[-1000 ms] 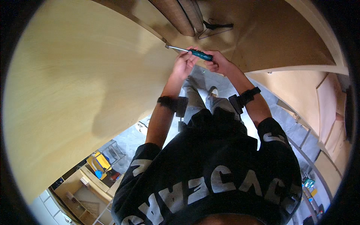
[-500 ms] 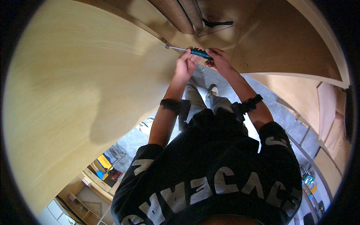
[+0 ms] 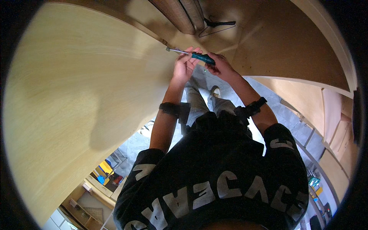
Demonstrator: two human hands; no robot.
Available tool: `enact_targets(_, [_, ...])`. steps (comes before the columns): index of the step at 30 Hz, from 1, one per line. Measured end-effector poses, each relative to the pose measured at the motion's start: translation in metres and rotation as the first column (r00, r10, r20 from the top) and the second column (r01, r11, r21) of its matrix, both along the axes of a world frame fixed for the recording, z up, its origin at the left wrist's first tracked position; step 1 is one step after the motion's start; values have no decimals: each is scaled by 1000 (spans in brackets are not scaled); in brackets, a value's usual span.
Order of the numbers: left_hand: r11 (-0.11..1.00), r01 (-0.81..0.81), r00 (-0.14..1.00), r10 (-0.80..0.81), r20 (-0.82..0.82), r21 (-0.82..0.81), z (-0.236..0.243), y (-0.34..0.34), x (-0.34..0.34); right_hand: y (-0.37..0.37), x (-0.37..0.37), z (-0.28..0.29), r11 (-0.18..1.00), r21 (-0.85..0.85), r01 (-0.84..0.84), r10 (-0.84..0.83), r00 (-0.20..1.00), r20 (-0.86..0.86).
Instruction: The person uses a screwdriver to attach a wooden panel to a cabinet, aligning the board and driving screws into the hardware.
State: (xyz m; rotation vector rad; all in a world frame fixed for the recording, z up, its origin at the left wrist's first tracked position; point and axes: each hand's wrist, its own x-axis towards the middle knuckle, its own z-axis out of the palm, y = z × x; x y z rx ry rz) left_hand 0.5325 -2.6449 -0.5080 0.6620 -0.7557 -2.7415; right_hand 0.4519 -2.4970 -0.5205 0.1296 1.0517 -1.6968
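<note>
A screwdriver (image 3: 203, 58) with a dark green handle and thin metal shaft lies across both hands, its shaft pointing left. My left hand (image 3: 183, 69) steadies it where shaft meets handle, thumb against it and the other fingers loosely extended behind. Closed around the handle's rear end is my right hand (image 3: 221, 66). The shaft's far end reaches a small metal fitting (image 3: 168, 49) at the edge of a large pale wooden door panel (image 3: 84, 69); whether the tip is seated in a screw is too small to tell.
A wooden cabinet interior (image 3: 280, 42) opens at the upper right, with long brown rolls (image 3: 174, 17) and a black clothes hanger (image 3: 219, 23) in it. Another person's shoe (image 3: 145, 129) shows below the panel. Shelving with tools (image 3: 314, 181) stands at the lower right.
Both hands and the screwdriver have shifted slightly left in the picture. My left fingers are more spread, and my right fingers have re-formed around the handle's end, exposing more of it.
</note>
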Motion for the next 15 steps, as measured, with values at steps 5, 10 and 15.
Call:
enact_targets(5, [992,0,995,13,99,-129,-19,-17,1,0,-2,5,996,-37,-86,84,994,-68])
enact_targets(10, [893,-391,920,372,123,222,-31,-52,2,-11,3,-14,977,42,207,-26,314,-949])
enact_targets(15, [781,-458,871,489,42,424,-36,-51,-5,-14,12,-6,972,-40,231,-224,864,-450])
